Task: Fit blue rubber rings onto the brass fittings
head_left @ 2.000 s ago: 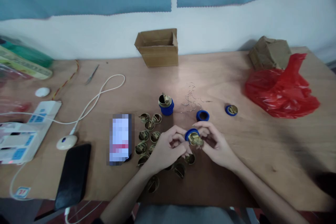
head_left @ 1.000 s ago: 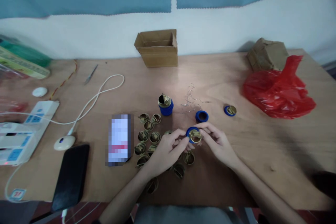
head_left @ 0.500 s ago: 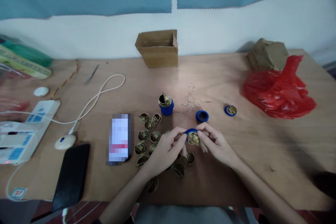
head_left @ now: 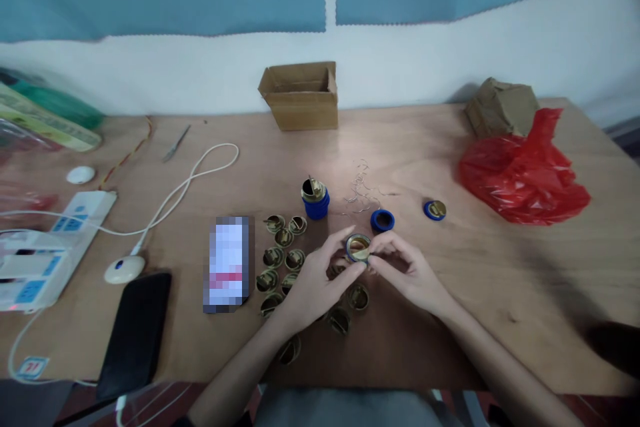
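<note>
Head view | Your left hand point(head_left: 314, 282) and right hand point(head_left: 411, 273) pinch one brass ring point(head_left: 359, 247) between fingertips, above the brass pieces point(head_left: 280, 260) on the counter point(head_left: 500, 280) | Step: fitting; next likely needs the blue cap point(head_left: 383, 220) just beyond.

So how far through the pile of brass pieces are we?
Done, it seems: a blue stack and one capped piece. In hand: left hand and right hand grip a brass-and-blue ring. Left: about a dozen loose brass cups and one empty blue ring.
</note>
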Available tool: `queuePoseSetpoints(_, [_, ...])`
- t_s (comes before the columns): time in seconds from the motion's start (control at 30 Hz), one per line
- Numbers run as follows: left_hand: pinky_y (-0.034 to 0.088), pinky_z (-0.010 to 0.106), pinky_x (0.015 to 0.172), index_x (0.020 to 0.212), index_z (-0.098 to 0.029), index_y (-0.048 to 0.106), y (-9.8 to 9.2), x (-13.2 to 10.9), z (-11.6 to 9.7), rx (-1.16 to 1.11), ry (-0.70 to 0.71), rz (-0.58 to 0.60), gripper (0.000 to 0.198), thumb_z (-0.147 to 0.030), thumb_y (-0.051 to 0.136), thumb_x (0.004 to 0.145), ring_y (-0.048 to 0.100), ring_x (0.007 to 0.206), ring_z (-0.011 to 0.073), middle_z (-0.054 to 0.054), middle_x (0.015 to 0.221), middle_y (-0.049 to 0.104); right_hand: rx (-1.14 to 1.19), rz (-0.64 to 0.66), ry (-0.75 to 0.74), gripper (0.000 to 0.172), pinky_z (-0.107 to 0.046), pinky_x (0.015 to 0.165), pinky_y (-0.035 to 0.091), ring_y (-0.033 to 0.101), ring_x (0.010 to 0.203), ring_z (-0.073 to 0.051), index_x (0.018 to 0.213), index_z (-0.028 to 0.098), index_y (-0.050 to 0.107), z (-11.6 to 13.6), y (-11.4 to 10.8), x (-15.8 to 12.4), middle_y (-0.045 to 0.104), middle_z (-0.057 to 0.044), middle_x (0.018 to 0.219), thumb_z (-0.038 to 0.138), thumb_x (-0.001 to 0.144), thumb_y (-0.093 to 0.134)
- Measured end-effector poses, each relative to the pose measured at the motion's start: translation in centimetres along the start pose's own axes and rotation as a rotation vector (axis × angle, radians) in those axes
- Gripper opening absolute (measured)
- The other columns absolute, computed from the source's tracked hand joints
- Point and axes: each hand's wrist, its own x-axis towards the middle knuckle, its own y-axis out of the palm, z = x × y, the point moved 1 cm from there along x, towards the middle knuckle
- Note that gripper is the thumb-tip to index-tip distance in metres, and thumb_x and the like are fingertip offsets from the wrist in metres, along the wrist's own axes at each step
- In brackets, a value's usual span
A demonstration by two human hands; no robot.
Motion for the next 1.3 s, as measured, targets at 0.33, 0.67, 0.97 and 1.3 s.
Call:
queuePoseSetpoints(0.33, [0.056,0.036,0.088,0.106,-0.022,0.057,-0.1,-0.2,-0.4,0.092,0.036,-0.185,0.035,-0.025,0.079,0.079,0.071,0.098,0.0206,0.004,0.107,0.073,-0.08,-0.042,-0.052,0.016,-0.032,0.069,0.056,0.066,0.069,-0.016,0.112,0.025,0.056,0.7,-0.7,-0.2,0.066,0.001,0.075,0.038,0.102,0.055])
queuePoseSetpoints(0.67, [0.055,0.037,0.09,0.101,-0.023,0.052,-0.4,0.0,0.7,0.113,0.038,-0.283,0.035,-0.024,0.08,0.078,0.073,0.097,0.0209,0.005,0.106,0.075,-0.963,-0.139,-0.083,0.012,-0.042,0.08,0.052,0.067,0.086,-0.027,0.102,0.023,0.061,2.5,-6.0,3.5,0.07,-0.008,0.095,0.032,0.096,0.058])
queuePoseSetpoints(0.97, [0.057,0.035,0.084,0.107,-0.023,0.057,-0.2,0.1,1.0,0.133,0.004,-0.281,0.039,-0.03,0.082,0.078,0.072,0.091,0.0204,0.001,0.097,0.073,-1.072,-0.023,-0.101,0.018,-0.044,0.09,0.051,0.066,0.103,-0.03,0.105,0.021,0.064,1.9,-6.2,5.0,0.07,-0.012,0.11,0.035,0.099,0.054])
queuePoseSetpoints(1.3, [0.058,0.035,0.084,0.11,-0.023,0.059,0.0,0.4,0.8,0.106,0.016,-0.258,0.04,-0.028,0.081,0.078,0.072,0.09,0.0195,0.001,0.099,0.072,-1.097,0.085,0.011,0.02,-0.034,0.076,0.05,0.069,0.088,-0.025,0.112,0.016,0.06,-0.5,-9.1,9.1,0.072,-0.014,0.106,0.016,0.092,0.056])
